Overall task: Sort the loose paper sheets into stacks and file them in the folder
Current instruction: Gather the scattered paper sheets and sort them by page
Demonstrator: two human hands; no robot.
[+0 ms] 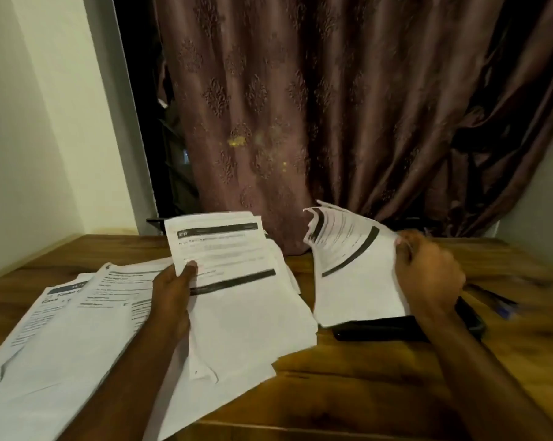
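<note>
Loose sheets (243, 329) were being sorted on a wooden table (364, 393), in front of a drawn curtain (332, 106). A batch (218, 249) was held up at its near-left corner by the left hand (176, 281), the thumb pressed on the printed face and the fingers hidden behind the paper. A second batch (348, 268), its far edges fanned and curling, was pinched at its right edge by the right hand (427, 272), the grip closed tight on the paper, though the picture was blurred there. This batch hung over a dark folder (396, 327) lying on the table to the right. More printed pages (62, 329) lay spread at the near left.

The step appeared to be the splitting of the sheets into stacks. It was judged that each batch would be best squared against the table before being laid down, since the fanned edges could catch or slip, and that the stacks should be kept well apart so that no pages were mixed before filing.
</note>
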